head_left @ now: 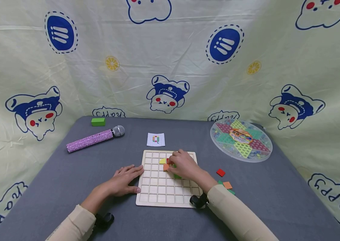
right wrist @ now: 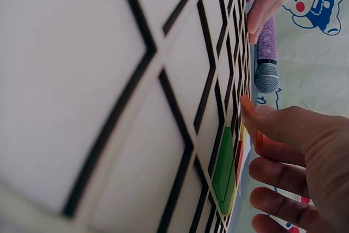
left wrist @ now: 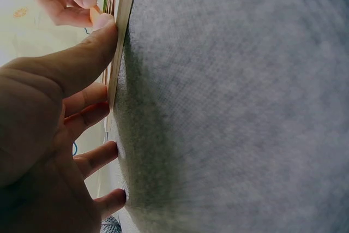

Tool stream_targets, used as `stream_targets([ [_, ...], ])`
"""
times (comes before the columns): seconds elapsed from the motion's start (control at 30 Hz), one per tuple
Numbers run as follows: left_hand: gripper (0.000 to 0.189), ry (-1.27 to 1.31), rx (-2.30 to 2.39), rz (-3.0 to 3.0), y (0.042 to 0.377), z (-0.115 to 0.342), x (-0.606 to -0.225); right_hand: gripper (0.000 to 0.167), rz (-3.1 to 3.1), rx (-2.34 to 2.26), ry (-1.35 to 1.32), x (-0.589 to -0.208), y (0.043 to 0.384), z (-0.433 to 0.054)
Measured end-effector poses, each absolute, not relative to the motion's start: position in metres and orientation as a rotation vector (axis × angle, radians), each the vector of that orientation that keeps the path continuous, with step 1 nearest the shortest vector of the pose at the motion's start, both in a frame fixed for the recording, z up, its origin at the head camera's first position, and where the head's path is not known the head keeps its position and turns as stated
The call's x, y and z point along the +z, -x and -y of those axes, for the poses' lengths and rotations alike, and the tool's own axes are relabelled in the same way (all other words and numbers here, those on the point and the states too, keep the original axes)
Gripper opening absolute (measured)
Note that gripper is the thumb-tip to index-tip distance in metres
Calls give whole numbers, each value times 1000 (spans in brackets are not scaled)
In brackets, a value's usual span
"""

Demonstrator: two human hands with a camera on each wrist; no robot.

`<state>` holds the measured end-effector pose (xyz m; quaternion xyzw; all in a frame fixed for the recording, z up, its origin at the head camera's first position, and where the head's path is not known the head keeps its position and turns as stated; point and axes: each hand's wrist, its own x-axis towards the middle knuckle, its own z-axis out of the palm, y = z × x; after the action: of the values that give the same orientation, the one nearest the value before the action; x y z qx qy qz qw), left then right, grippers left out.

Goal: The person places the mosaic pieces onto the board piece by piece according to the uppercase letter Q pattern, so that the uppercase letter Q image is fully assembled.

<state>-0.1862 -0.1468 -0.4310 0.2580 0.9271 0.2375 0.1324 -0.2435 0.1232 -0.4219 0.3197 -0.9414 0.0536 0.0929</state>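
A pale wooden grid board (head_left: 153, 199) lies on the grey-covered table. My left hand (head_left: 123, 180) rests at its left edge, fingers spread and thumb touching the side. Over the board's upper middle, my right hand (head_left: 185, 164) pinches an orange square tile (right wrist: 248, 115) between thumb and index finger. The tile is tilted against the grid in the right wrist view. Close by in the grid sit a yellow tile (head_left: 162, 161), a red tile (right wrist: 239, 156) and green tiles (right wrist: 223, 170), partly hidden by the right hand in the head view.
Right of the board lie a loose red tile (head_left: 221, 172), an orange tile (head_left: 227, 185) and green pieces (head_left: 231, 192). Behind the board is a pattern card (head_left: 156, 140). A purple microphone (head_left: 91, 140) and green block (head_left: 98, 122) are back left; a round star-patterned game board (head_left: 227, 147) is back right.
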Motion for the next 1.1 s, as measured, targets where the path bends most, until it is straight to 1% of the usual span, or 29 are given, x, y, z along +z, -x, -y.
stream_targets([
  [0.5, 71, -759, 684, -2686, 187, 147, -431, 20, 2855, 145, -938, -427, 250, -110],
  [0.73, 71, -746, 675, -2688, 187, 147, -431, 16, 2829, 124, -949, -428, 250, -107],
  [1.1, 71, -759, 680, -2689, 186, 147, -431, 17, 2816, 114, -950, -426, 247, -107],
])
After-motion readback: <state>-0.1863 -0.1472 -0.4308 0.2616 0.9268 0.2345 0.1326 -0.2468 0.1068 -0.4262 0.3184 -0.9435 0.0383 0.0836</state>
